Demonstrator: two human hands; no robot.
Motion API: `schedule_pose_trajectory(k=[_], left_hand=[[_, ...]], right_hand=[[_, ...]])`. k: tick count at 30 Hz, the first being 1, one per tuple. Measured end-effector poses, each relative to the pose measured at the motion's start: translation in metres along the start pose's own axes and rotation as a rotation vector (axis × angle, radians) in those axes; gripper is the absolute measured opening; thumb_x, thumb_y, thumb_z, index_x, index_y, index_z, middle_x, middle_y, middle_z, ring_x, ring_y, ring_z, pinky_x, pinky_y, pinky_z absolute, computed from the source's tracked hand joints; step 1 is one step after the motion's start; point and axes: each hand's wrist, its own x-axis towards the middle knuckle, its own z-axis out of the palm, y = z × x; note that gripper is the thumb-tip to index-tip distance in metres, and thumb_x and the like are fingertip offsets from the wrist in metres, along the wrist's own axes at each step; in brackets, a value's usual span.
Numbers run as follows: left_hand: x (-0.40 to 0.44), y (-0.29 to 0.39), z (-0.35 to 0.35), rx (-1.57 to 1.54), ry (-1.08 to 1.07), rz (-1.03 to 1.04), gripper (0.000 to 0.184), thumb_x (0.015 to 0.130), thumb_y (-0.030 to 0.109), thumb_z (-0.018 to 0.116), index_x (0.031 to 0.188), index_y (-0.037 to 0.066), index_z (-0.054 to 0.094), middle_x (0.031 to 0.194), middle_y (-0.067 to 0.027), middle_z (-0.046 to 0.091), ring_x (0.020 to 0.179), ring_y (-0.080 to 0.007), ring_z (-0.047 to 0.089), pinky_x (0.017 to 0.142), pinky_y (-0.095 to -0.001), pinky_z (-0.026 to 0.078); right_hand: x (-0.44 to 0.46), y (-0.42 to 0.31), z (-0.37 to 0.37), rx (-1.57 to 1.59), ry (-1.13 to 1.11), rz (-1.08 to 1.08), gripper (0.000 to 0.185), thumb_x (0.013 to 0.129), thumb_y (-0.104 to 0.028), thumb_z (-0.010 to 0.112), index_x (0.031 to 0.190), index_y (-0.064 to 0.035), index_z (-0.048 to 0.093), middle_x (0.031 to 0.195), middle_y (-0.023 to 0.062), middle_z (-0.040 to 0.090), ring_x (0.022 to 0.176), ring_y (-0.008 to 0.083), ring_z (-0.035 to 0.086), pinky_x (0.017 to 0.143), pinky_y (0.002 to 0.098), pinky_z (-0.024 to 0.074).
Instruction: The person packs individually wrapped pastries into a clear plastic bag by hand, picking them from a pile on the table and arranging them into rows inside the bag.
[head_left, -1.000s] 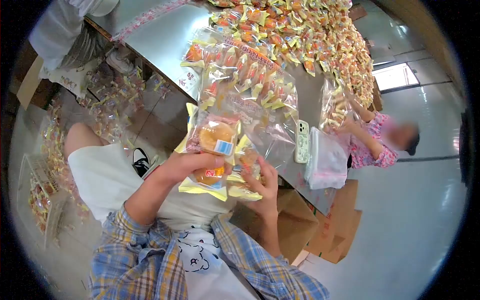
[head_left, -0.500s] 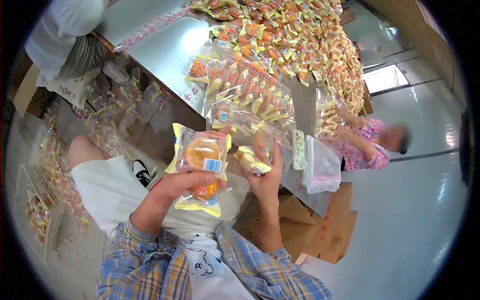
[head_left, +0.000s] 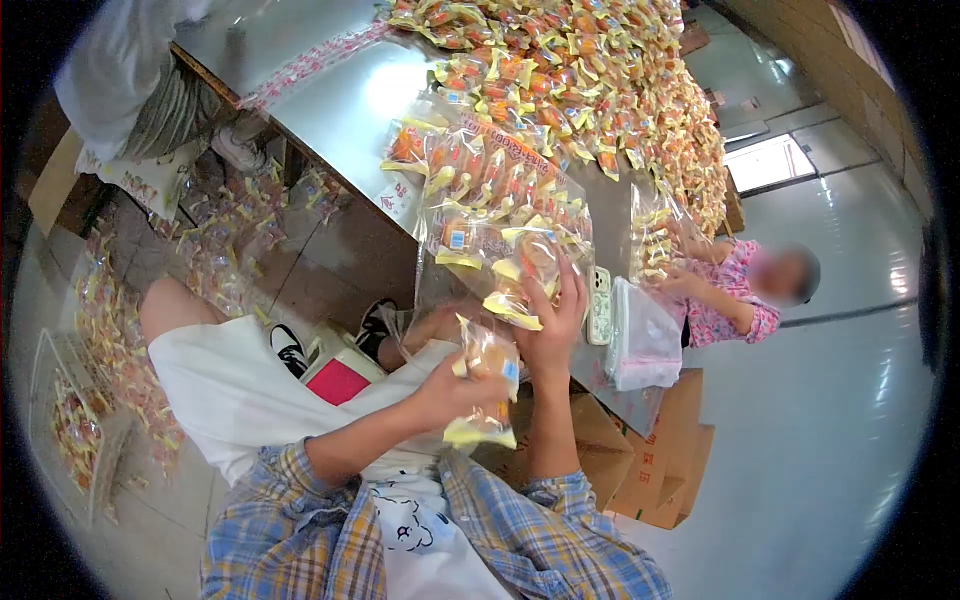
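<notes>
My left hand (head_left: 445,395) is closed on clear, yellow-edged packets of wrapped cakes (head_left: 490,362) over my lap; their exact number is unclear. Just up and right, my right hand (head_left: 553,320) has its fingers curled against another wrapped cake (head_left: 537,258) at the near end of a large clear bag (head_left: 435,225). Rows of wrapped cakes (head_left: 490,165) fill the bag, which lies on the table and carries red print. Part of the film hides where my right fingertips end.
A large heap of wrapped cakes (head_left: 560,60) covers the far table. To the right lie a phone (head_left: 599,305) and stacked clear bags (head_left: 640,335). A co-worker in a pink top (head_left: 740,290) handles another bag. Cardboard boxes (head_left: 660,470) stand below; more packets (head_left: 220,230) lie on the left.
My left hand has moved right with its packets, toward my right hand. My right hand has risen slightly, bringing its wrapped cake against the bag's near end.
</notes>
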Motion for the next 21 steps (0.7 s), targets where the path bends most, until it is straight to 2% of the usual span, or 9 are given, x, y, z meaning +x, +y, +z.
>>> schedule_pose_trajectory(k=[3,4,7,10,12,15,16,19,21], left_hand=[[0.024,0.015,-0.010,-0.347,0.115,-0.207,0.039,0.095,0.023,0.063,0.127,0.000,0.066,0.098,-0.0078,0.073,0.082,-0.0184,0.072,0.075,-0.0335,0.061],[0.025,0.021,-0.003,-0.426,0.197,-0.172,0.040,0.097,0.031,0.059,0.119,-0.001,0.069,0.093,-0.0078,0.073,0.077,-0.0189,0.071,0.071,-0.0335,0.060],[0.042,0.029,0.006,-0.408,0.276,0.001,0.029,0.096,0.034,0.060,0.100,0.006,0.070,0.086,-0.0041,0.071,0.073,-0.0157,0.070,0.065,-0.0318,0.058],[0.058,0.041,0.004,-0.295,0.271,0.089,0.029,0.098,0.036,0.058,0.100,0.008,0.067,0.083,-0.0026,0.070,0.068,-0.0149,0.068,0.060,-0.0313,0.056],[0.071,0.042,0.011,-0.365,0.343,0.179,0.024,0.097,0.031,0.061,0.103,0.009,0.065,0.087,-0.0037,0.070,0.068,-0.0141,0.069,0.059,-0.0307,0.056],[0.094,0.037,0.006,-0.223,0.422,0.229,0.021,0.096,0.024,0.064,0.108,0.008,0.064,0.095,-0.0060,0.071,0.078,-0.0148,0.071,0.066,-0.0303,0.058],[0.097,0.038,0.006,-0.276,0.435,0.247,0.023,0.094,0.016,0.067,0.114,0.006,0.063,0.102,-0.0077,0.070,0.087,-0.0162,0.072,0.073,-0.0309,0.059],[0.108,0.033,-0.005,-0.149,0.495,0.320,0.041,0.092,0.009,0.070,0.128,0.004,0.052,0.114,-0.0075,0.065,0.098,-0.0157,0.068,0.077,-0.0315,0.059],[0.117,0.024,-0.011,-0.082,0.559,0.394,0.045,0.091,0.008,0.072,0.131,0.003,0.051,0.117,-0.0094,0.064,0.101,-0.0170,0.067,0.081,-0.0316,0.058]], right_hand=[[0.002,0.000,-0.006,0.052,-0.270,0.118,0.071,0.066,-0.014,0.089,0.134,-0.0148,0.068,0.153,0.0227,0.048,0.141,0.0445,0.043,0.111,0.0518,0.0416],[0.001,-0.008,-0.010,0.107,-0.322,0.278,0.089,0.062,-0.009,0.089,0.145,-0.0184,0.060,0.156,0.0241,0.043,0.143,0.0454,0.042,0.112,0.0517,0.0402],[-0.010,-0.002,0.002,-0.106,-0.304,0.339,0.097,0.061,-0.006,0.089,0.150,-0.0185,0.054,0.158,0.0255,0.038,0.142,0.0468,0.042,0.112,0.0527,0.0391],[-0.006,0.007,0.013,-0.128,-0.234,0.382,0.095,0.069,-0.016,0.088,0.154,-0.0170,0.046,0.163,0.0277,0.029,0.146,0.0489,0.035,0.111,0.0579,0.0367],[-0.012,0.022,0.034,-0.147,-0.154,0.340,0.094,0.077,-0.026,0.085,0.158,-0.0147,0.039,0.164,0.0308,0.023,0.149,0.0506,0.027,0.115,0.0598,0.0305],[0.000,0.024,0.046,0.026,-0.165,0.318,0.093,0.080,-0.033,0.082,0.160,-0.0136,0.036,0.164,0.0320,0.022,0.150,0.0522,0.026,0.118,0.0608,0.0264],[-0.001,0.019,0.042,0.023,-0.200,0.305,0.093,0.082,-0.037,0.077,0.160,-0.0139,0.034,0.164,0.0321,0.022,0.151,0.0532,0.023,0.120,0.0619,0.0212],[-0.018,0.024,0.045,0.171,-0.064,0.131,0.097,0.079,-0.034,0.077,0.162,-0.0142,0.031,0.164,0.0315,0.024,0.153,0.0510,0.021,0.121,0.0633,0.0182],[-0.023,0.031,0.042,0.288,-0.076,0.029,0.102,0.075,-0.031,0.077,0.162,-0.0099,0.029,0.164,0.0302,0.026,0.154,0.0494,0.019,0.123,0.0610,0.0158]])
